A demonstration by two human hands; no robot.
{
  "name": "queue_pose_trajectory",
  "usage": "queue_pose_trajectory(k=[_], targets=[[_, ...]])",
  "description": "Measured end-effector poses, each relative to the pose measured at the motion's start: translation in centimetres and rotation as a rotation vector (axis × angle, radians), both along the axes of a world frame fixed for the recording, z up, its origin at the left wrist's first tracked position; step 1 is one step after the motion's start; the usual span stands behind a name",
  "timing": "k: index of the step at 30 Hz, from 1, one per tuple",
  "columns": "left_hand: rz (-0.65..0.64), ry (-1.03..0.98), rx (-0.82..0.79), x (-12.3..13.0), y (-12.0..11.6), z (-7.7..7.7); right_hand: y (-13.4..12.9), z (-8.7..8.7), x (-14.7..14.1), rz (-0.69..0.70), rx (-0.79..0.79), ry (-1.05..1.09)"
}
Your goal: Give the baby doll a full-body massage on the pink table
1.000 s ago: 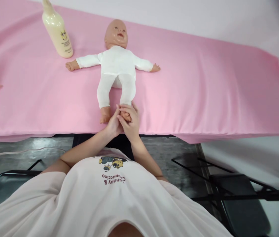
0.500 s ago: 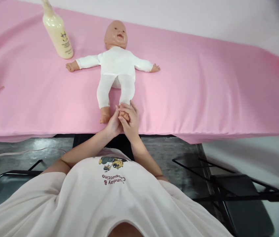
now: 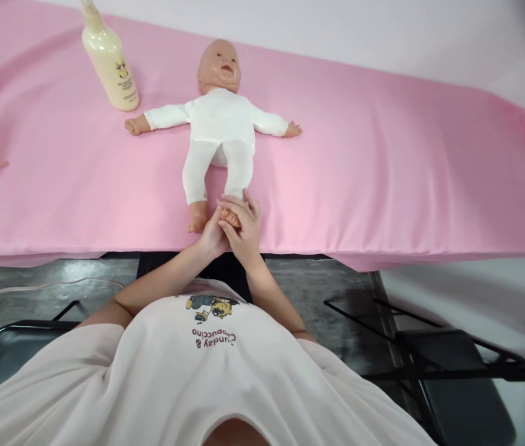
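One room: grey, shiny floor (image 3: 86, 269); pale surface beyond, couldn't tell if wall or sheet. One worktop (image 3: 383, 186) crossed the whole view, covered by one pink cloth (image 3: 58, 204) with soft creases, thickest toward the right, front edge running just past the hands. One person seen from above, one pale T-shirt (image 3: 262, 390) with a cartoon print and upside-down lettering. Two black chairs (image 3: 464, 396), one lower left, one lower right, both partly cut off. One baby doll (image 3: 222, 121), white-suited, lay face up on the cloth mid-view, head away from the person, arms spread, feet at the near edge. One pale yellow bottle (image 3: 112, 68) with printed label stood far left, near the doll's right hand, not touching. Two bare hands, both on the doll: left hand (image 3: 215, 235) clamped on the inner side of the doll's left foot (image 3: 230, 217), some fingers hidden; right hand (image 3: 246, 232) wrapped over it from the outer side, fingers curled, toes showing between. Doll's other foot lay free. One white cable (image 3: 58, 288), floor, left. One tiny scrap (image 3: 3, 164), cloth, far left.
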State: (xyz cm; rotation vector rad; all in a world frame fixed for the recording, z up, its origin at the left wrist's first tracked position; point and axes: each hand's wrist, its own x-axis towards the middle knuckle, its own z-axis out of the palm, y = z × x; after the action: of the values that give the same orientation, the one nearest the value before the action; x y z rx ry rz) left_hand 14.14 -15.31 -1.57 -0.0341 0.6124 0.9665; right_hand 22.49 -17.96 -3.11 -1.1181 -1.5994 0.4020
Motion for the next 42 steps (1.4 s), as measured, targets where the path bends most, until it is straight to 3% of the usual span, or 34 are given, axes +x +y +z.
queue_pose_trajectory(k=[6, 15, 20, 25, 34, 38, 42], targets=[[-0.015, 0.019, -0.052, -0.1, -0.1, 0.5, -0.1, 0.0, -0.2, -0.013, 0.025, 0.009], [-0.018, 0.012, 0.002, -0.4, -0.1, 0.6, 0.0, 0.0, 0.0, 0.022, -0.05, -0.021], [-0.006, 0.019, -0.038, -0.5, -0.1, 0.5, -0.1, 0.1, -0.1, 0.004, -0.009, -0.051], [-0.046, -0.036, 0.02, -0.5, -0.1, 0.4, -0.2, 0.2, -0.2, 0.003, 0.014, -0.058], [-0.065, 0.012, 0.026, -0.9, -0.4, 2.4, 0.4, -0.2, -0.2, -0.058, 0.084, 0.062], [-0.083, -0.045, -0.008, -0.8, -0.3, 2.3, 0.4, 0.0, -0.1, -0.074, 0.065, 0.107], [-0.091, -0.086, 0.084, -0.5, -0.2, 1.9, 0.2, 0.1, 0.1, -0.098, 0.01, 0.162]])
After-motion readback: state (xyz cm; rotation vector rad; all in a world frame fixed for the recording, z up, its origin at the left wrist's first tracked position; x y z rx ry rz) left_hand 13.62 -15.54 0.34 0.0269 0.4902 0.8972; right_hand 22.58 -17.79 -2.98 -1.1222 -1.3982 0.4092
